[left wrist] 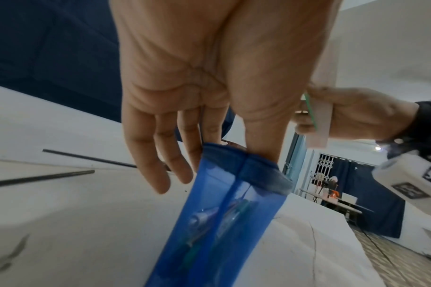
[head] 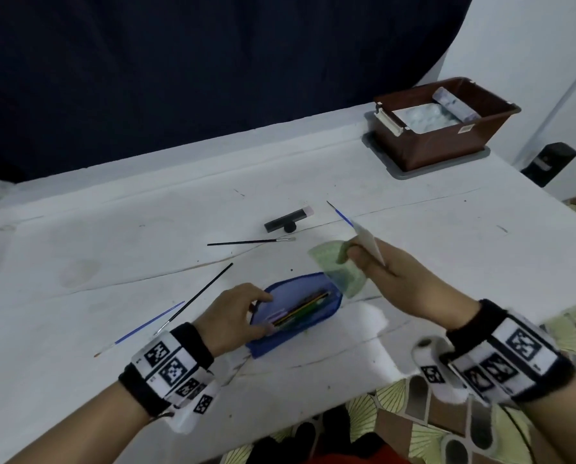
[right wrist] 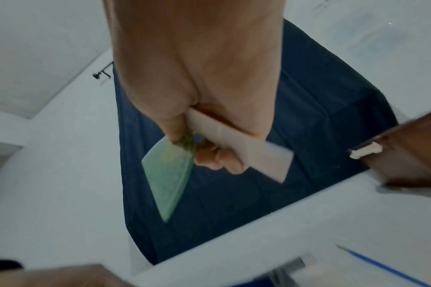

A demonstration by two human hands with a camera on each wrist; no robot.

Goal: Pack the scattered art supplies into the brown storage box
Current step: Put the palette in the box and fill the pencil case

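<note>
- Head view: the left hand (head: pixel 233 316) holds the open blue pouch (head: pixel 296 313) at its mouth on the white surface (head: pixel 112 256). The right hand (head: pixel 390 276), above the pouch's right end, pinches a green card (head: pixel 326 259) and a white card (head: pixel 368 242). Brushes (head: pixel 249 242) lie scattered; the brown storage box (head: pixel 447 128) sits far right.
- Left wrist view: thumb (left wrist: pixel 263 136) and fingers (left wrist: pixel 160 155) spread the pouch rim (left wrist: pixel 246 165).
- Right wrist view: the grip is closed on both cards (right wrist: pixel 170 174).
</note>
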